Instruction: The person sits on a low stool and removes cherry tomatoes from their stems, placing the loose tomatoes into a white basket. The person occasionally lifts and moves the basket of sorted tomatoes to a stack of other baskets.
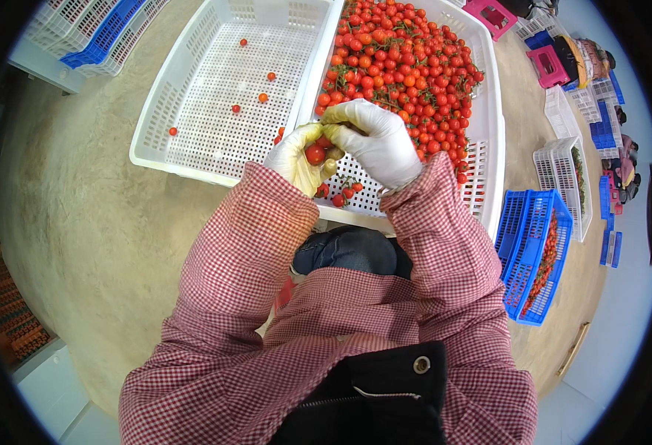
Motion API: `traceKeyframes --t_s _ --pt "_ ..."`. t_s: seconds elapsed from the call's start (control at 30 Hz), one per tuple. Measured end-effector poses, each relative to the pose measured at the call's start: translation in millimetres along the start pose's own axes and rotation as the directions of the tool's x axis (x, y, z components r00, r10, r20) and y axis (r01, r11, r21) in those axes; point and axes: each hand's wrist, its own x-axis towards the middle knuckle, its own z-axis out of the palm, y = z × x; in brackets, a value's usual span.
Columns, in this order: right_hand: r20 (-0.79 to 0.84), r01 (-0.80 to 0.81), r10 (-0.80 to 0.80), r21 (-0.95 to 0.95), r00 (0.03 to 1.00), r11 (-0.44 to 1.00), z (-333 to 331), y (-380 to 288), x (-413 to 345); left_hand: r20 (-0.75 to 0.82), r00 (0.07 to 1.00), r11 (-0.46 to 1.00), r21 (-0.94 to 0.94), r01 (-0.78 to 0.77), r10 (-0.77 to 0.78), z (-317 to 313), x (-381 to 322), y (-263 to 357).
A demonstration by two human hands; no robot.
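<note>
My left hand (pixel 302 161), in a white glove stained yellow-green, is closed around a few red cherry tomatoes (pixel 315 154). My right hand (pixel 375 139), gloved the same way, has its thumb and fingertips pinched together against the top of the left hand; what lies between them is hidden. Both hands are over the near edge of a white plastic crate (pixel 484 161) heaped with cherry tomatoes (pixel 409 72), some on green stems. Below the hands, a small sprig of tomatoes (pixel 348 192) lies on its perforated floor. To the left, a second white crate (pixel 209 83) holds several loose tomatoes.
At the right, blue crates (pixel 537 256) with tomatoes stand on the concrete floor (pixel 109 194) beside a white crate (pixel 562 183) with greenery. Farther off are pink stools (pixel 548 65) and more crates. Stacked white and blue crates (pixel 100 33) stand at the upper left.
</note>
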Motion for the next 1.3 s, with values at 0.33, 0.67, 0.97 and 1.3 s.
traceKeyframes --t_s 0.33,0.67,0.97,1.3 --pt "0.081 -0.365 0.377 -0.130 0.923 0.922 -55 64 -7 0.103 0.934 0.865 0.353 -0.357 0.343 -41 12 59" --pt "0.437 -0.005 0.311 -0.574 0.844 0.819 -47 141 -18 -0.619 0.705 0.879 0.477 -0.014 0.346 -170 60 82" --pt "0.702 0.338 0.386 -0.659 0.599 0.672 -9 136 -20 -0.645 0.698 0.871 0.487 0.061 0.312 -170 64 70" --pt "0.633 0.173 0.093 -0.345 0.768 0.922 16 148 -21 -0.605 0.750 0.878 0.473 0.068 0.267 -146 58 66"
